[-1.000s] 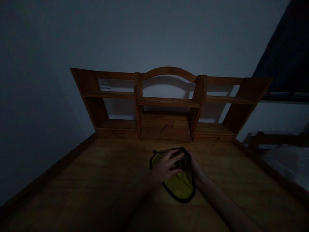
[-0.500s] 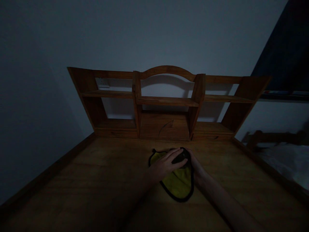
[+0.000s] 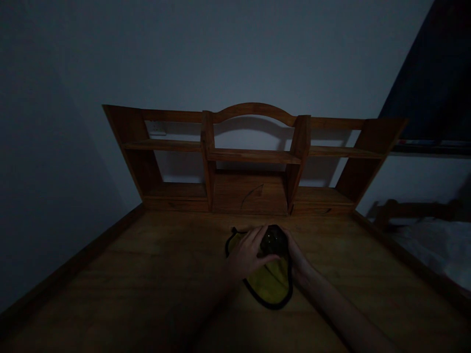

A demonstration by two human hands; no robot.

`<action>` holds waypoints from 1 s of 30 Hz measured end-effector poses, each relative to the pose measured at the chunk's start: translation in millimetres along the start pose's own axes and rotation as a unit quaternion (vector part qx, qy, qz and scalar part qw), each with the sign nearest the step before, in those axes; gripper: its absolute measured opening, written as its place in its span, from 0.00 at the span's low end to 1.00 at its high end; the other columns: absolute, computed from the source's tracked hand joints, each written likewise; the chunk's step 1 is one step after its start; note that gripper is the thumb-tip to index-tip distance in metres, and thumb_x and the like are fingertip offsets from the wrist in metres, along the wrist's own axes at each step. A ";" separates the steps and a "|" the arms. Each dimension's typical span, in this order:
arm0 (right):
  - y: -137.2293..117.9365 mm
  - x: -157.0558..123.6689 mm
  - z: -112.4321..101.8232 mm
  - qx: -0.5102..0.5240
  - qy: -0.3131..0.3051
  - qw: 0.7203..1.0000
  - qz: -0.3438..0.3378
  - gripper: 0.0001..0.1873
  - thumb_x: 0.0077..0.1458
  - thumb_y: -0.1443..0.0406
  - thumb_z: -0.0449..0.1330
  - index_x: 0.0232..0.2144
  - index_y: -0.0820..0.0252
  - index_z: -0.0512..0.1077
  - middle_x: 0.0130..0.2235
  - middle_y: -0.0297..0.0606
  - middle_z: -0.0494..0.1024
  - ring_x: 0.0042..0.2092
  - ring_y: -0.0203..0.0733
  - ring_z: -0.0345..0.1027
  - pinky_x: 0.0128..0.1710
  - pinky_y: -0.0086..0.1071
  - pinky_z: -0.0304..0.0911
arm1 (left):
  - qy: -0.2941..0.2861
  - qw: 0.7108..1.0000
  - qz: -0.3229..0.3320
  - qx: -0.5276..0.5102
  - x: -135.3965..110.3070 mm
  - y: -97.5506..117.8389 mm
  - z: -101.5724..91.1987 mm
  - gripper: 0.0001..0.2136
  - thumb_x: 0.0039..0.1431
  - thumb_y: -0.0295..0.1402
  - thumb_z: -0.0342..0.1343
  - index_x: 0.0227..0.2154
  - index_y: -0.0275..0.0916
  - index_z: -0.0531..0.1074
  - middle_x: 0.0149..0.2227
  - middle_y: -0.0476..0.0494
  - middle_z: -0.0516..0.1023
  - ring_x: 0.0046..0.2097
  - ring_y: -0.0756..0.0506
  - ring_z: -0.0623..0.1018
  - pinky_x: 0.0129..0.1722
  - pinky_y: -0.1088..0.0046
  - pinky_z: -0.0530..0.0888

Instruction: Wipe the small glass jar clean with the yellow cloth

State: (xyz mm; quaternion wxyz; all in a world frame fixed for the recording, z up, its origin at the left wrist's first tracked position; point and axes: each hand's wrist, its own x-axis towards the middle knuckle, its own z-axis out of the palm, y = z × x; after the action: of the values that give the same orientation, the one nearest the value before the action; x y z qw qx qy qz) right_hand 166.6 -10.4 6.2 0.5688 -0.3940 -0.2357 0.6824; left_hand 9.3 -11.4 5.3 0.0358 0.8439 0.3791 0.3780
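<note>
While the right hand (image 3: 297, 255) cups the right side of a dark object (image 3: 274, 241), the left hand (image 3: 246, 256) is set round its left side. The object is over the back part of a yellow cloth (image 3: 271, 290), right of the middle of the tabletop (image 3: 154, 264) and nearer its back edge, where the shelf unit (image 3: 254, 156) stands. In the gloom I cannot tell what the object is, or whether it rests on the tabletop or is raised a little.

The left hand is half open, thumb parted from fingers along the object's rim; whether it grips or only touches, I cannot tell. The right hand is curled and seems to have hold of the object, though its fingertips are hidden.

The step in hand looks like two-handed handling of the object over the cloth. By my judgement, any next move calls for a steady right hand and a light left.

The object looks roundish, its glinting face turned upward; I can make out no clear long axis. The cloth's long axis slants from its back-left corner to its rounded end, which points toward the tabletop's front edge.
</note>
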 end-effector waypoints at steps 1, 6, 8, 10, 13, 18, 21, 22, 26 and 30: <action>1.4 2.0 -1.6 -0.008 0.005 1.000 -0.019 0.16 0.52 0.56 0.59 0.39 0.57 0.76 0.40 0.32 0.82 0.41 0.39 0.75 0.48 0.30 0.65 | 0.000 1.000 -0.005 -0.010 -0.6 -1.4 2.1 0.39 0.51 0.54 0.55 0.62 0.43 0.51 0.58 0.38 0.66 0.59 0.39 0.68 0.56 0.60 0.69; 3.1 9.1 -6.5 -0.042 0.027 0.998 -0.041 0.18 0.51 0.54 0.60 0.41 0.57 0.75 0.41 0.32 0.81 0.43 0.40 0.74 0.46 0.32 0.66 | -0.036 0.999 0.007 -0.020 -1.7 -1.5 0.7 0.37 0.55 0.51 0.54 0.63 0.42 0.48 0.61 0.38 0.61 0.62 0.40 0.63 0.60 0.60 0.65; 1.9 10.1 -6.1 -0.047 0.039 0.997 -0.038 0.17 0.51 0.54 0.60 0.40 0.56 0.76 0.40 0.32 0.82 0.41 0.40 0.75 0.44 0.32 0.67 | -0.052 0.998 0.018 -0.016 -1.5 0.6 -2.7 0.37 0.56 0.49 0.54 0.63 0.42 0.46 0.63 0.39 0.59 0.64 0.40 0.60 0.61 0.60 0.63; 0.8 10.6 -5.4 -0.050 0.048 0.997 -0.040 0.16 0.51 0.54 0.60 0.38 0.56 0.77 0.38 0.32 0.82 0.40 0.40 0.75 0.43 0.31 0.68 | -0.063 0.998 0.027 -0.011 -1.2 2.7 -5.9 0.37 0.57 0.47 0.54 0.64 0.42 0.44 0.64 0.39 0.57 0.65 0.40 0.57 0.62 0.59 0.62; 0.2 9.7 -4.4 -0.052 0.049 0.997 -0.031 0.17 0.51 0.53 0.60 0.39 0.56 0.77 0.38 0.33 0.82 0.40 0.41 0.75 0.42 0.32 0.68 | -0.073 0.997 0.039 -0.006 -0.6 4.9 -9.2 0.37 0.58 0.45 0.54 0.64 0.41 0.43 0.64 0.40 0.55 0.65 0.41 0.56 0.63 0.60 0.60; -1.6 3.1 -2.0 -0.056 0.039 0.997 -0.033 0.18 0.51 0.54 0.61 0.41 0.57 0.76 0.41 0.33 0.81 0.42 0.40 0.75 0.43 0.30 0.67 | -0.080 0.995 0.062 0.003 0.2 5.9 -11.3 0.36 0.59 0.41 0.54 0.64 0.39 0.43 0.65 0.40 0.54 0.66 0.42 0.55 0.64 0.61 0.58; -1.7 2.3 -2.4 -0.065 0.035 0.996 -0.041 0.18 0.51 0.53 0.61 0.40 0.57 0.76 0.41 0.34 0.81 0.42 0.41 0.74 0.44 0.31 0.67 | -0.087 0.993 0.083 0.006 1.0 5.5 -12.1 0.36 0.59 0.38 0.54 0.64 0.38 0.42 0.65 0.39 0.52 0.66 0.42 0.53 0.65 0.60 0.57; -1.1 3.0 -3.0 -0.072 0.038 0.996 -0.039 0.19 0.51 0.53 0.61 0.40 0.57 0.76 0.41 0.34 0.81 0.42 0.41 0.74 0.44 0.32 0.67 | -0.090 0.992 0.091 0.005 1.4 5.3 -12.6 0.35 0.59 0.37 0.54 0.64 0.38 0.41 0.66 0.39 0.52 0.66 0.42 0.52 0.65 0.59 0.57; 3.5 7.3 -5.2 -0.068 0.043 0.994 -0.068 0.18 0.51 0.52 0.60 0.40 0.56 0.77 0.41 0.33 0.81 0.44 0.40 0.73 0.45 0.30 0.66 | -0.094 0.989 0.109 -0.013 2.9 4.2 -14.6 0.35 0.59 0.31 0.54 0.64 0.42 0.42 0.66 0.41 0.49 0.67 0.42 0.50 0.65 0.58 0.57; 6.1 6.4 -3.8 -0.038 0.031 0.991 -0.122 0.18 0.52 0.53 0.59 0.43 0.53 0.75 0.45 0.31 0.80 0.50 0.40 0.70 0.50 0.31 0.64 | -0.070 0.994 0.069 -0.050 3.4 1.8 -11.7 0.34 0.57 0.30 0.56 0.63 0.51 0.46 0.67 0.46 0.44 0.66 0.42 0.53 0.64 0.59 0.60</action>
State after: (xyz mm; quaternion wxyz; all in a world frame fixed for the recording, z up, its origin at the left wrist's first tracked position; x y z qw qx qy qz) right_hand 165.8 -6.2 -2.4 0.6396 -0.4043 -0.2902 0.5858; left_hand 4.0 -13.1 16.3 0.0783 0.8894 0.2975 0.3381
